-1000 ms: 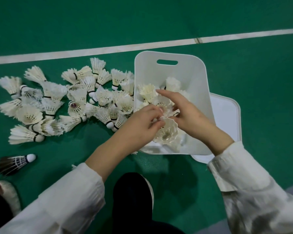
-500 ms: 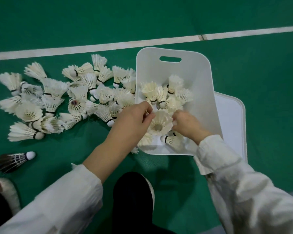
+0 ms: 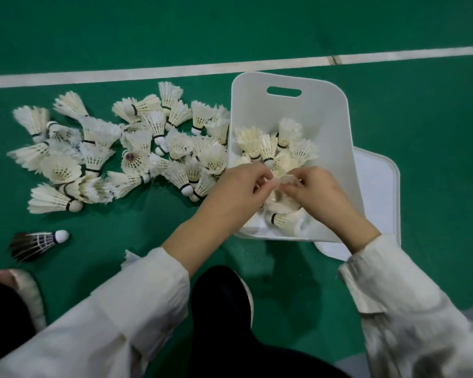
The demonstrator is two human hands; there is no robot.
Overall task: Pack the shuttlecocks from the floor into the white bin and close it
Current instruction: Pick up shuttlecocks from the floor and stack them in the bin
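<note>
Overhead, left hand (image 3: 239, 188) and right hand (image 3: 316, 190) pinch one white feathered shuttlecock (image 3: 284, 180) with curled fingers (image 3: 258, 174) above the white plastic bin (image 3: 336, 126), floor pile (image 3: 137, 156) at its nine o'clock; opposing tugs could crush the feathers.

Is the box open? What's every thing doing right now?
White plastic bin: open, partly filled.
Flat white lid: off, on the floor at the bin's right.
Pile of white feather shuttlecocks: on the floor, left of the bin.
Dark-feathered shuttlecock: lying on its side, apart.
Left hand: pinches a white shuttlecock over the bin.
Right hand: pinches the same shuttlecock.
</note>
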